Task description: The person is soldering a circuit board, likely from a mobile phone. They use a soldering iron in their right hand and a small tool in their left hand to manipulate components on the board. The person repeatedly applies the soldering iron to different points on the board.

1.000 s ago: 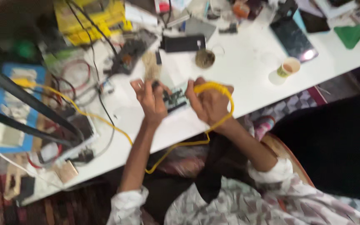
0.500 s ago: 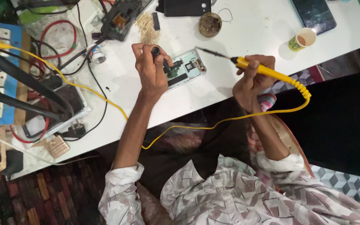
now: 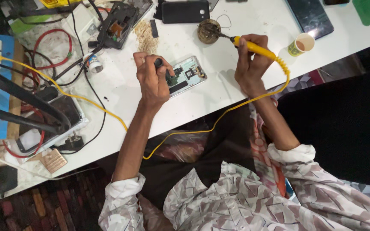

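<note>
Soldering iron [image 3: 255,48] now swung from opened phone [image 3: 186,75] to round tin [image 3: 208,31], right hand [image 3: 250,64] gripping; left hand [image 3: 151,81] clenching dark tool on phone.

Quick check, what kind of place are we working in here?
Most likely a phone repair bench. An opened phone lies on the white table, the right hand holds a yellow soldering iron, and wires and more phones crowd the top.
</note>
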